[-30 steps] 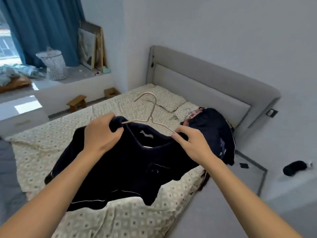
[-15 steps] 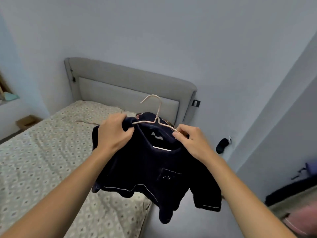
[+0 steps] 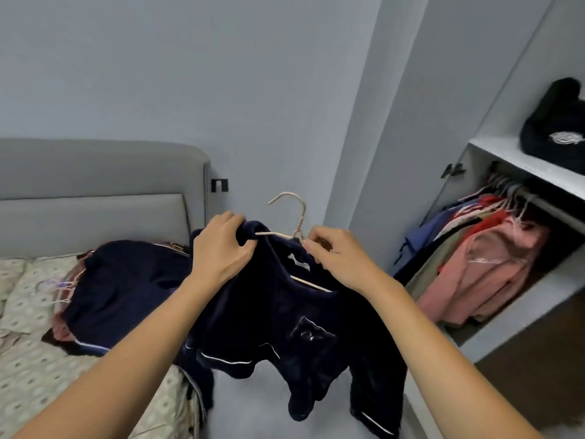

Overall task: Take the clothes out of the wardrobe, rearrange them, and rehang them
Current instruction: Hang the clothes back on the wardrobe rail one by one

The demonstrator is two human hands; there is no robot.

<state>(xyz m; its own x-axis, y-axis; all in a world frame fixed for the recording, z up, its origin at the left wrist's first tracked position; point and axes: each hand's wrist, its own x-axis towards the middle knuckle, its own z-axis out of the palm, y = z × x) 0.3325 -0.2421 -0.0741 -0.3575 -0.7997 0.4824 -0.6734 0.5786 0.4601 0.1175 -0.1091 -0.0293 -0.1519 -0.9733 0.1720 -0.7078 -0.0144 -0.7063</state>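
A dark navy top (image 3: pixel 285 324) with white piping hangs on a pale wire hanger (image 3: pixel 292 217), held up in mid-air in front of me. My left hand (image 3: pixel 220 248) grips the garment's left shoulder over the hanger's arm. My right hand (image 3: pixel 337 256) pinches the right shoulder and the hanger wire near the neck. The hook stands free above both hands. To the right, the open wardrobe (image 3: pixel 519 315) shows a rail with several hung clothes (image 3: pixel 481 264) in pink, red, blue and olive.
A bed (image 3: pixel 34 369) with a patterned sheet and grey headboard (image 3: pixel 95 191) lies at the left, with a pile of dark and pink clothes (image 3: pixel 120 286) on hangers on it. A black bag (image 3: pixel 557 128) sits on the wardrobe's upper shelf. Grey floor shows between bed and wardrobe.
I have turned right from the bed toward the wardrobe, carrying the navy top on its hanger. The garment has left the mattress and hangs free. Both hands keep their hold.
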